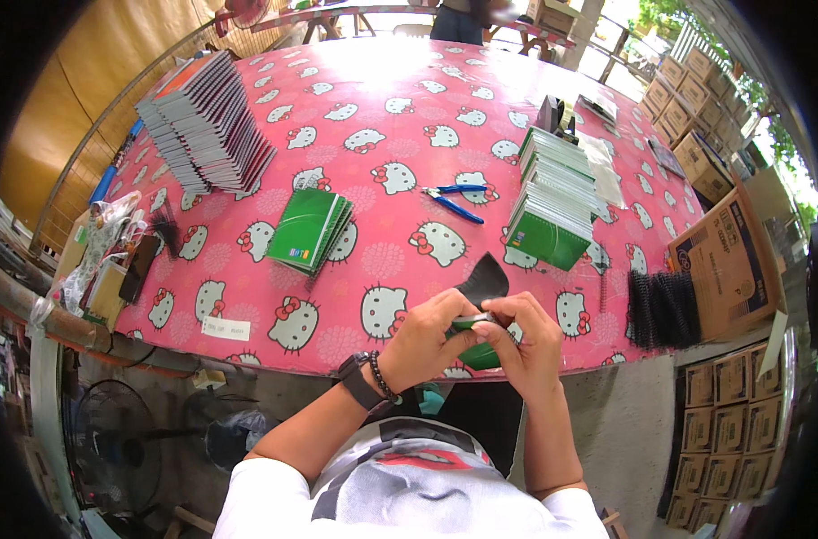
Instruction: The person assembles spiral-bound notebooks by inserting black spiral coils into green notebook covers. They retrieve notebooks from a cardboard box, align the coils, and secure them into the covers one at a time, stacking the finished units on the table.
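Close to the table's near edge, my left hand [427,340] and my right hand [527,343] come together with fingers pinched on a small green notebook [482,356]. Its upper edge lies between my thumbs and fingertips, and my hands hide much of it. Just beyond my fingers a dark, curved piece [486,277] sticks out; I cannot tell whether it belongs to the notebook. Blue-handled cutting pliers [457,203] lie open on the table past my hands. To the left rests a short pile of green spiral notebooks [308,226]. A long row of them [554,202] stands to the right.
A tall, leaning stack of spiral notebooks [202,126] stands at the far left of the pink patterned table [373,260]. Black spiral coils [662,309] lie beside a cardboard box [729,260] at right. A paper slip [225,328] is near the front edge. Someone stands beyond the table.
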The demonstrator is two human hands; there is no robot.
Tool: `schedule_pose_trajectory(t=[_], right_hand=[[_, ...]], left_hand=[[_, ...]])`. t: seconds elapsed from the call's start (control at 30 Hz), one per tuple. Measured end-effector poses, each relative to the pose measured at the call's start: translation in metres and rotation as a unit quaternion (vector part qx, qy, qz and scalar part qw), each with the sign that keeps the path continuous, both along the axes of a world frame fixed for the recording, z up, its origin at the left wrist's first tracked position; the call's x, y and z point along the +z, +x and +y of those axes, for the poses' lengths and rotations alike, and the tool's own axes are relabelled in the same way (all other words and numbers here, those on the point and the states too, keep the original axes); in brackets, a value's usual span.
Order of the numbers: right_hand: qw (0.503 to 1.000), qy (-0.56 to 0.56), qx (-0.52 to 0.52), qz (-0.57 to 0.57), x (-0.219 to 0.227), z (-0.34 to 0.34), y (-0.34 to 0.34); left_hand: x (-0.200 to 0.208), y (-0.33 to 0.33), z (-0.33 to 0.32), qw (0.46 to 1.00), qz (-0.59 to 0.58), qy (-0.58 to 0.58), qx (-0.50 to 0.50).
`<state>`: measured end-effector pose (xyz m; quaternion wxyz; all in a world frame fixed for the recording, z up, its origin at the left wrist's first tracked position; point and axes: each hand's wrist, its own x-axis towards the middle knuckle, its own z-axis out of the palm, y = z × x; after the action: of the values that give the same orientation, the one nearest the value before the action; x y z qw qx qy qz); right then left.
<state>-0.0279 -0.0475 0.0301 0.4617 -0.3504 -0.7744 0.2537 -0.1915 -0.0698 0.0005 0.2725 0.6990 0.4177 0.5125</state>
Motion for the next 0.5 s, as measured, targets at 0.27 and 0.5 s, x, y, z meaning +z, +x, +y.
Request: schedule_pose_trajectory(t=[0.27,0.5], right_hand=[[0.995,0.061,0.074,0.02,0.004,-0.019,-0.007],[0.989,0.012,0.13,-0.063,0.014,-0.025,-0.031]], left_hand=[[0.02,-0.011,-0.034,1.0,0.022,-0.003,0.004],[0.01,-0.038,-0.047,0.998,-0.006,-0.054,0.037]])
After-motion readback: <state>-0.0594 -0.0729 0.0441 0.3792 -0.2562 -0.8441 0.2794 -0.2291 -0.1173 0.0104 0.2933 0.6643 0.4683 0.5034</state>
